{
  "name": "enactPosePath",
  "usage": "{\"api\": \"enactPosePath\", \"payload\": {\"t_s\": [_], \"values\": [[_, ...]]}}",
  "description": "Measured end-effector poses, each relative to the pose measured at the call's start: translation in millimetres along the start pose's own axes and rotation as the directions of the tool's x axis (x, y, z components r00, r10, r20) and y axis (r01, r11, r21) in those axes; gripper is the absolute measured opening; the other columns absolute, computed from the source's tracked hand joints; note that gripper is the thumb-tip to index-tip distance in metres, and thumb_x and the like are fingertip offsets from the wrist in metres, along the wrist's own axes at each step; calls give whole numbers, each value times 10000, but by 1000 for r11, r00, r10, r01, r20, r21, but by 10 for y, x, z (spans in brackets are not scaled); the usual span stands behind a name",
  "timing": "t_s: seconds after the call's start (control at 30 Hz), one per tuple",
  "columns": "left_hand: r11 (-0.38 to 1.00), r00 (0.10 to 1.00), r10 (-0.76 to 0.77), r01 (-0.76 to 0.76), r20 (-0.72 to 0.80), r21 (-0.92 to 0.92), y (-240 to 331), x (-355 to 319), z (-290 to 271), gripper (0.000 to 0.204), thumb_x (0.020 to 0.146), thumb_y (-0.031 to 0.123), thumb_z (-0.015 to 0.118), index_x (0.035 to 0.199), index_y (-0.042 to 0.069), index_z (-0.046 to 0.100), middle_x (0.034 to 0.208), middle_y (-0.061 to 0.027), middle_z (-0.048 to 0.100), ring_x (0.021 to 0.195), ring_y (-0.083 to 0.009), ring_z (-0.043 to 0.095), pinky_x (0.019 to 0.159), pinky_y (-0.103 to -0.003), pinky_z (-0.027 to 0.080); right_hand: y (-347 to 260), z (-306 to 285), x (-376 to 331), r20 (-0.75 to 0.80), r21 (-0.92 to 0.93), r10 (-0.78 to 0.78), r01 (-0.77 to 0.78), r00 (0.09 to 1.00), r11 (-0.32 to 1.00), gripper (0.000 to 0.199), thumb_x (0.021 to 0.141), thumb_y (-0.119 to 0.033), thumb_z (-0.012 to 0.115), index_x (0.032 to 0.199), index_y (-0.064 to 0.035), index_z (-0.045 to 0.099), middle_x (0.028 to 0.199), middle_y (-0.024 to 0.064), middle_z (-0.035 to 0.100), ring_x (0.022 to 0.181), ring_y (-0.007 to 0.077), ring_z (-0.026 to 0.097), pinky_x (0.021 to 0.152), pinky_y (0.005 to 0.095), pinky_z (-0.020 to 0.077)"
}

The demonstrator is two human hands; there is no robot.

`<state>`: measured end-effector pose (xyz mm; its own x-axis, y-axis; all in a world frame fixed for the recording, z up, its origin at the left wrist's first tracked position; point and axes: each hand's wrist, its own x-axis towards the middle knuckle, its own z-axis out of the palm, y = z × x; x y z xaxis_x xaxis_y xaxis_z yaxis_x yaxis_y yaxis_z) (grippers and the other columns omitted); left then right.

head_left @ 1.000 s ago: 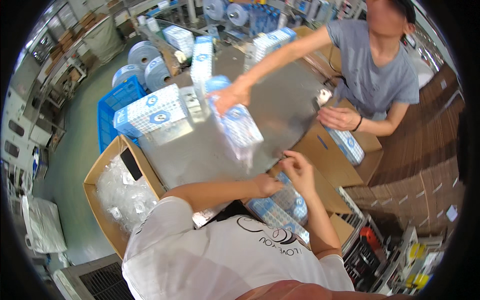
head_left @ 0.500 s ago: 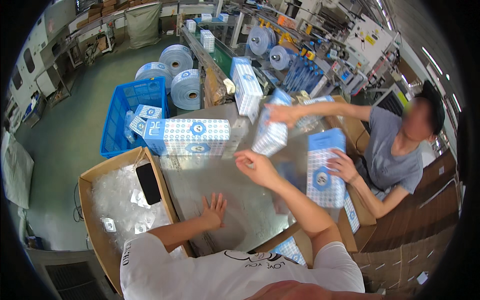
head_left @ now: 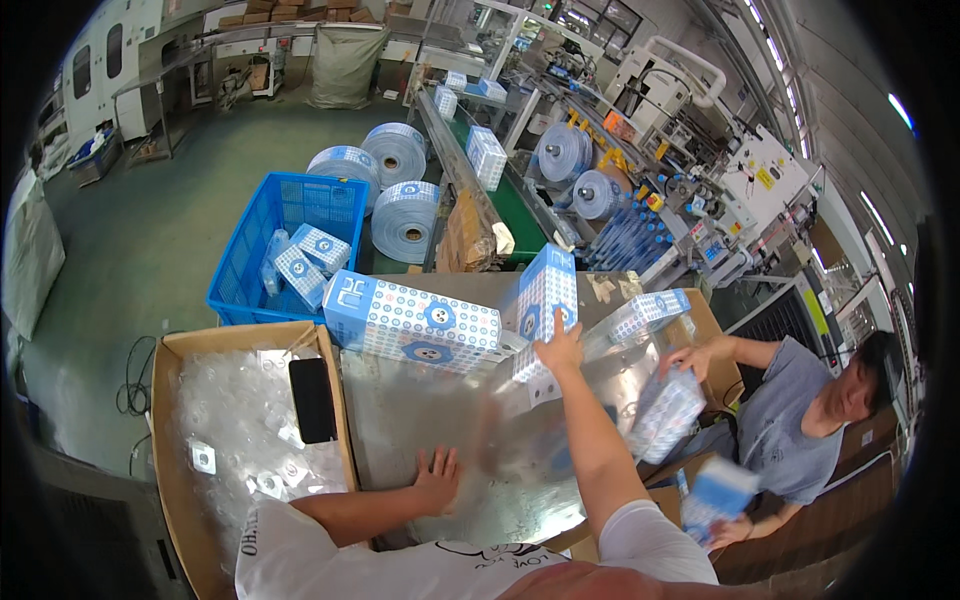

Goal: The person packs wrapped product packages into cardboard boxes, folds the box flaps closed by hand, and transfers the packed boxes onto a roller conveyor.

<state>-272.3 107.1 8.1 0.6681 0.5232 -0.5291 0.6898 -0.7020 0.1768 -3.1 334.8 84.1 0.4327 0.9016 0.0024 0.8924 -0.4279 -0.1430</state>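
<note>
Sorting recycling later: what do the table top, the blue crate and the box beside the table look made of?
Table top: apparently bare sheet metal, grey with a dull sheen and blurred reflections. Blue crate: looks like moulded plastic, with lattice walls and uniform colour. Box: brown corrugated cardboard with open flaps, lined with clear, crinkled plastic film.

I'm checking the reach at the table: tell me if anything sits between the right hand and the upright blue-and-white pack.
Nothing visible does. The right hand is already at the foot of the upright pack, apparently touching it. The long pack lies to its left, beside it and not in the way. The left hand rests flat on the steel table.
</note>
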Motion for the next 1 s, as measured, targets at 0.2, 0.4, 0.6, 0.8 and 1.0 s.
{"api": "enactPosePath", "payload": {"t_s": [0.2,0.4,0.6,0.8,1.0], "values": [[999,997,-39,39,-64,-11,55,72,226,1018,835,513,645,1507,-9,86,1564,-261,-37,1418,-505,-24,1005,-764,155,690,-222,-991,56,-15,-84,85,995,996,969,695,-417,722,1507,-359,195,1374,270,335,1211,503,420,997,518,401],[999,994,-34,35,-103,8,44,-83,149,1001,812,506,672,1501,-1,151,1563,-254,32,1422,-479,71,1032,-721,190,1292,-392,-2226,30,6,-234,234,972,972,937,689,-368,747,1492,-334,264,1199,250,414,1090,456,472,917,511,435],[903,867,28,-235,-498,-359,696,-526,210,713,830,374,687,1376,13,403,1460,-230,333,1323,-421,356,1090,-500,303,1706,-750,-3453,64,165,-464,449,884,878,848,648,-262,791,1417,-301,435,1043,208,475,998,402,506,843,455,465],[926,394,47,-362,-918,-108,974,-772,-513,617,807,314,704,1295,17,472,1359,-211,433,1253,-396,419,1076,-505,309,1535,-760,-3716,-79,254,-690,684,720,684,741,709,-355,767,1386,-240,487,1040,171,515,945,361,544,802,445,478],[989,724,36,-123,-689,-77,369,-544,-807,413,906,422,548,950,42,703,942,-131,679,1009,-302,587,1032,-510,335,1137,-433,-3465,123,439,-614,512,780,739,687,822,-546,627,1374,-158,497,975,209,619,860,354,618,769,449,496]]}}
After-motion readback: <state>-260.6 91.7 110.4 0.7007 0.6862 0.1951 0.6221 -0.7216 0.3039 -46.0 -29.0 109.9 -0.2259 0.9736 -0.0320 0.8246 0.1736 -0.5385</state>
